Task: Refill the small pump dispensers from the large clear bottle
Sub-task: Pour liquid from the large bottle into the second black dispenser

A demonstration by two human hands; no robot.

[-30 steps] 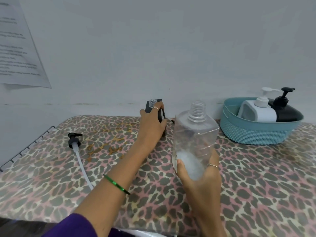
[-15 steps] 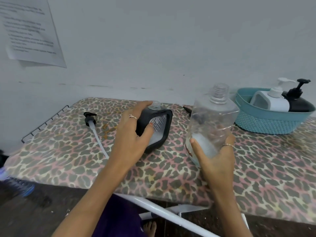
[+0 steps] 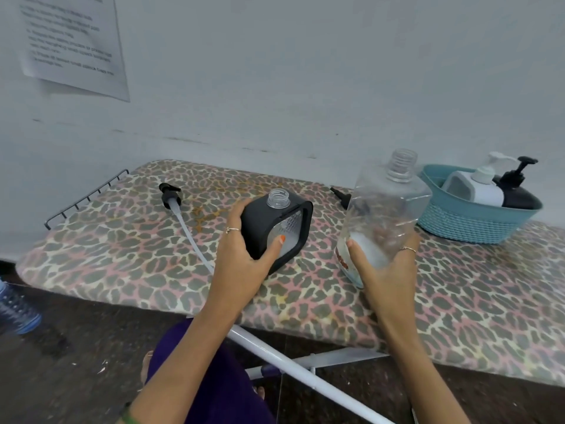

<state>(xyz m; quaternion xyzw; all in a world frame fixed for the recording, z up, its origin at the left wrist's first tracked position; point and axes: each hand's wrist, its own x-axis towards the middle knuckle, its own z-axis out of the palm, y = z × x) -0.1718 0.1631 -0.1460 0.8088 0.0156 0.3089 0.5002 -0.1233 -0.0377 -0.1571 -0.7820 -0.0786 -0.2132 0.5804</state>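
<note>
My left hand [image 3: 244,258] grips a small black dispenser bottle [image 3: 284,228] with a clear window and an open threaded neck, tilted above the leopard-print board [image 3: 122,246]. My right hand [image 3: 382,270] holds the large clear bottle [image 3: 382,209] from below, uncapped, leaning slightly right, with a little whitish liquid at its bottom. The two bottles are apart, side by side. A black pump head with a long white tube [image 3: 180,215] lies on the board to the left.
A teal basket [image 3: 470,228] at the back right holds a white pump dispenser [image 3: 477,188] and a black one [image 3: 519,191]. Another black pump part [image 3: 341,194] lies behind the clear bottle. A wire rack [image 3: 85,194] edges the board's left end. White legs [image 3: 290,365] cross below.
My left hand has pulled the black dispenser from the back of the board toward me and tilted it. The clear bottle stays in my right hand, shifted right in view.
</note>
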